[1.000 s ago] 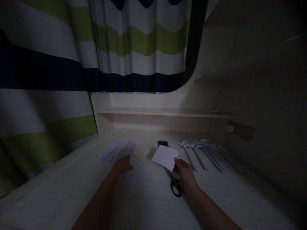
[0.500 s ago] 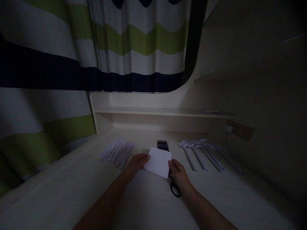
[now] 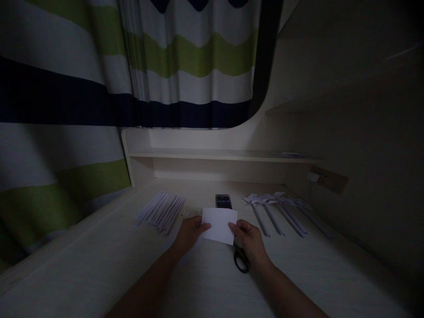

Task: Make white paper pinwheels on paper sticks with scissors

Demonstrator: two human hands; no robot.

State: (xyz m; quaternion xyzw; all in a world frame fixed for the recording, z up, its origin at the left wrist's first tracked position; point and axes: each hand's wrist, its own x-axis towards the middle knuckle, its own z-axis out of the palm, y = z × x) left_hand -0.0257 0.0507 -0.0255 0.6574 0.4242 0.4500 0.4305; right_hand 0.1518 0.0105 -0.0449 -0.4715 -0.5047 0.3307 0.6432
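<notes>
Dim pale surface (image 3: 205, 282): left hand (image 3: 188, 232) and right hand (image 3: 250, 240) pinch a white paper sheet (image 3: 218, 225), fingers closed on its edges, scissors (image 3: 241, 260) at 5 o'clock.

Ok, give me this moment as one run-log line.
left hand: holds white paper | right hand: holds same paper | scissors: on desk, under right hand
</notes>
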